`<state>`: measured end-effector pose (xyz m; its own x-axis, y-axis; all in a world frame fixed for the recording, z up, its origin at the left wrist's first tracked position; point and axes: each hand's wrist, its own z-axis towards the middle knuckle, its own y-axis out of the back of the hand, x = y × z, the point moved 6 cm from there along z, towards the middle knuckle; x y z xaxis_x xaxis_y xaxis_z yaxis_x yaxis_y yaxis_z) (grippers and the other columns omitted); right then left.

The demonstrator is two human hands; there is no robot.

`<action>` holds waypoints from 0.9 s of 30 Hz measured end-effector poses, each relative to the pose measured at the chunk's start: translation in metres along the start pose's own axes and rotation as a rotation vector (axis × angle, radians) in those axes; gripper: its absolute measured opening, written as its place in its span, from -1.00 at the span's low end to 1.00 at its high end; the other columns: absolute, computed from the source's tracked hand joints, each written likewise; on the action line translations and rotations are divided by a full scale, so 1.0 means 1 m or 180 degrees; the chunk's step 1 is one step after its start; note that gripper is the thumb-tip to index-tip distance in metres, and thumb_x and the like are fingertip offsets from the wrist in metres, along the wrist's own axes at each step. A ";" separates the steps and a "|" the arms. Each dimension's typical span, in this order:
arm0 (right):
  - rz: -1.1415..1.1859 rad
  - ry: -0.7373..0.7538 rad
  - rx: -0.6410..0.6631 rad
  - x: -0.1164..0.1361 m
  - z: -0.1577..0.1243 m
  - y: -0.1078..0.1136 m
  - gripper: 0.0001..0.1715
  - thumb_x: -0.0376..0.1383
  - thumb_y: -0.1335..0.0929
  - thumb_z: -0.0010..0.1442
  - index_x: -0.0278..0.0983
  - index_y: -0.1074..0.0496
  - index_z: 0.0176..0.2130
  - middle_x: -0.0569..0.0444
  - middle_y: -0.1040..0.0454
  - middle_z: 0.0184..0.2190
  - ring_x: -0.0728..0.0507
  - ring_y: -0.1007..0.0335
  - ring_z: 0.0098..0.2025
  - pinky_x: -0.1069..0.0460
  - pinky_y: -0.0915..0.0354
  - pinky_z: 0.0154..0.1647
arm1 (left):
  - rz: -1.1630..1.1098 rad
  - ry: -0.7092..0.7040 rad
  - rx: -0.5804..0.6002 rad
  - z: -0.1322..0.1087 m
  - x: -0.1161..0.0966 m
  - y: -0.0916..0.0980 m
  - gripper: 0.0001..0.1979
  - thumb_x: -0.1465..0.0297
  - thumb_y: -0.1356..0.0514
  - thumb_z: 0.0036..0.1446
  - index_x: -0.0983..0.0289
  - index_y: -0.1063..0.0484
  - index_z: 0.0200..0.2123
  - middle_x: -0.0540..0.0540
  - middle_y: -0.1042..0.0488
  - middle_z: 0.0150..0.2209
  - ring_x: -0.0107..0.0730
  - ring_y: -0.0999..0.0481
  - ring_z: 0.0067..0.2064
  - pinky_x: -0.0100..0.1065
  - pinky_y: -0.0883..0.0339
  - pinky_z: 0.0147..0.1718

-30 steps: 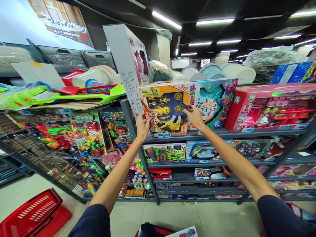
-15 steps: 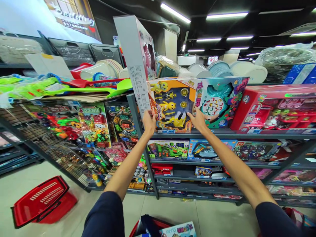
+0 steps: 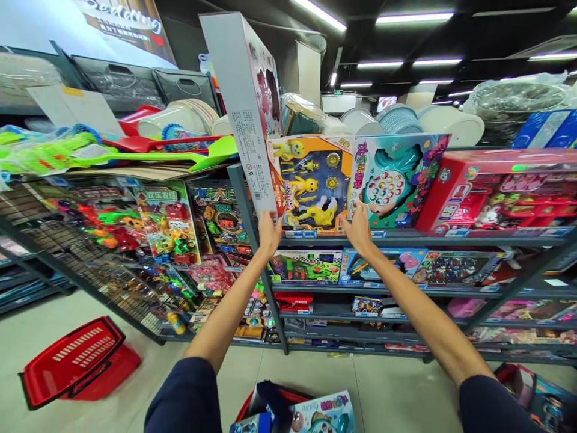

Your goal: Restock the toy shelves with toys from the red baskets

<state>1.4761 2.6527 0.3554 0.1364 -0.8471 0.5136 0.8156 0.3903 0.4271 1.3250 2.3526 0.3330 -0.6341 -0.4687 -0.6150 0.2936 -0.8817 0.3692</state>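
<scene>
A toy figure box (image 3: 322, 171), orange with yellow figures behind its window, stands upright on the upper shelf. My left hand (image 3: 269, 234) is closed at its lower left corner, thumb toward the front, beside a tall white box (image 3: 250, 138) standing edge-on. At the lower right edge is my right hand (image 3: 359, 231), thumb against the toy figure box and fingers bent over the seam with the teal fishing game box (image 3: 394, 180). Some fingertips are hidden.
A red playset box (image 3: 509, 192) stands to the right. Lower shelves (image 3: 324, 288) hold more boxed toys; packaged toys hang on a wire rack (image 3: 166, 222) at left. On the floor are a red basket (image 3: 81, 361) and another basket with boxes (image 3: 246, 406).
My right hand has slid lower along the toy figure box's right edge. My left hand stays at the lower left corner. The whole view has shifted slightly.
</scene>
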 end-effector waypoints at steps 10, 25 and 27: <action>-0.0422 0.0442 0.1462 0.039 -0.038 -0.089 -0.75 -0.26 -0.33 0.46 -0.24 -0.53 0.06 -0.13 -0.62 0.00 -0.28 -0.55 0.03 -0.09 -0.41 0.00 | 0.0810 -0.0010 0.0927 -0.029 0.006 -0.020 -0.81 0.41 -0.21 0.37 0.24 -0.64 -0.08 0.23 -0.57 -0.06 -0.08 -0.60 -0.04 -0.20 -0.44 -0.05; -0.0781 0.0660 0.1602 0.030 -0.030 -0.102 -0.66 -0.33 -0.19 0.53 -0.34 -0.51 0.01 -0.22 -0.56 0.04 -0.28 -0.49 0.06 -0.08 -0.38 0.05 | 0.1227 -0.0015 0.1218 -0.026 0.008 -0.024 -0.72 0.31 -0.11 0.47 0.23 -0.63 -0.08 0.25 -0.56 0.00 -0.08 -0.59 0.02 -0.24 -0.41 -0.06; -0.0869 0.0734 0.1668 0.030 -0.029 -0.101 -0.64 -0.33 -0.17 0.54 -0.33 -0.51 0.03 -0.21 -0.55 0.05 -0.26 -0.49 0.04 -0.06 -0.37 0.02 | 0.1279 0.0010 0.1207 -0.026 0.008 -0.024 -0.72 0.31 -0.10 0.47 0.23 -0.63 -0.07 0.23 -0.56 0.00 -0.10 -0.59 0.04 -0.26 -0.41 -0.06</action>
<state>1.4147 2.5777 0.3058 0.1275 -0.9742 0.1861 0.4624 0.2244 0.8578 1.3316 2.3682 0.3007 -0.5229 -0.7650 -0.3760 0.2333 -0.5527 0.8001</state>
